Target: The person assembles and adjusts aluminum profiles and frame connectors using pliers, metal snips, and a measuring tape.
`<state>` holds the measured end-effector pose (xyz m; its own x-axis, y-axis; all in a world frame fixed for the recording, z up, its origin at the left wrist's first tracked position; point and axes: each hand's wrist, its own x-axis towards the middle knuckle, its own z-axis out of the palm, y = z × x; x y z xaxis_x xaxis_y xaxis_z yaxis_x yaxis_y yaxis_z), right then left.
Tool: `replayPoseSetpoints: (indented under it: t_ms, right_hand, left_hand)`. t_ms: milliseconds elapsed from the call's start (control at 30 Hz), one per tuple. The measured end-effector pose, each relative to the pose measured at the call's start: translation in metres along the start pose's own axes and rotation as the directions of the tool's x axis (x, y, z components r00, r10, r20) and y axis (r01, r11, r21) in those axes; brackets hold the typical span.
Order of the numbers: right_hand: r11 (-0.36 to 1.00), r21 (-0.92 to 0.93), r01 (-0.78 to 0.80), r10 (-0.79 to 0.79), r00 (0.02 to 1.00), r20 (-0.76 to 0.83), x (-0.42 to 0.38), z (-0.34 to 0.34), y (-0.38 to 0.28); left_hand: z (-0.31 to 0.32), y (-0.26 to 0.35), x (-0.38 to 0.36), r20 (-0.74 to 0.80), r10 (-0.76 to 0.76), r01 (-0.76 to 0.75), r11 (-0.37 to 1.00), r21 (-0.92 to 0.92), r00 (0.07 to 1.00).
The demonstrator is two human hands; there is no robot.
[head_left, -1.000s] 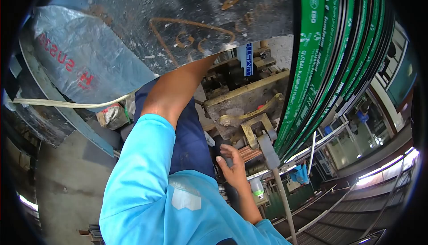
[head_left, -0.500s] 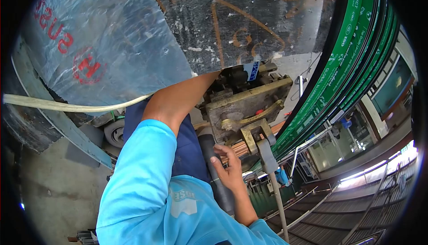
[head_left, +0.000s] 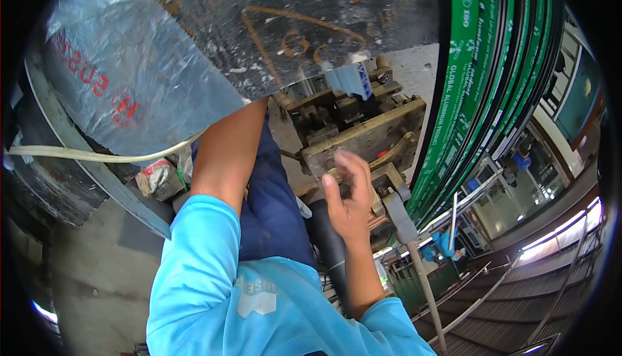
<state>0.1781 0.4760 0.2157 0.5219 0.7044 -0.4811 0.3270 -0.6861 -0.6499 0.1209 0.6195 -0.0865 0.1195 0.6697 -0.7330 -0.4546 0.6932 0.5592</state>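
My right hand (head_left: 352, 197) is held up with thumb and fingers apart and nothing in it. It hovers in front of a worn metal machine (head_left: 355, 137), close to its brass-coloured lever (head_left: 395, 152). Below the hand a thick black cylinder (head_left: 329, 239) slants past my leg. My left forearm (head_left: 230, 155) reaches up under a dark, scuffed panel (head_left: 311, 38) with orange marks and a crinkled silvery sheet (head_left: 146, 64) with red lettering. The left hand itself is hidden behind them. A grey-blue block (head_left: 346, 80) with a blue-and-white label sits atop the machine.
Long lengths with green printed wrapping (head_left: 453, 103) stand close on the right. A pale strap or hose (head_left: 97, 155) crosses at the left, near a grey metal beam (head_left: 120, 191). A metal handle bar (head_left: 424, 291) runs downward. A crumpled bag (head_left: 159, 178) lies on the floor.
My right hand has risen from beside the black cylinder to in front of the machine. The view has shifted, showing more of the machine. My left hand stays hidden.
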Motion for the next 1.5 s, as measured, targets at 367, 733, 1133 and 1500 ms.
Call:
replayPoseSetpoints:
  t_ms: [367,733,1133,1500]
  right_hand:
    - [0.900,-0.430,0.078,-0.142,0.983,-0.119,0.114,0.093,0.015]
    - [0.914,-0.401,0.051,-0.122,0.981,-0.153,0.141,0.097,0.053]
    - [0.982,-0.047,0.182,-0.183,0.983,-0.029,0.066,0.087,0.030]
    - [0.994,0.040,0.101,-0.100,0.995,-0.019,0.059,0.073,0.038]
  left_hand:
    - [-0.029,0.031,0.064,0.105,0.131,-0.154,0.953,0.260,0.986]
    - [-0.041,0.028,0.089,0.258,0.190,-0.302,0.797,0.523,0.947]
    - [0.008,0.034,0.060,0.369,0.126,-0.346,0.699,0.626,0.921]
    - [0.025,0.037,0.031,0.304,-0.039,-0.071,0.937,0.342,0.952]
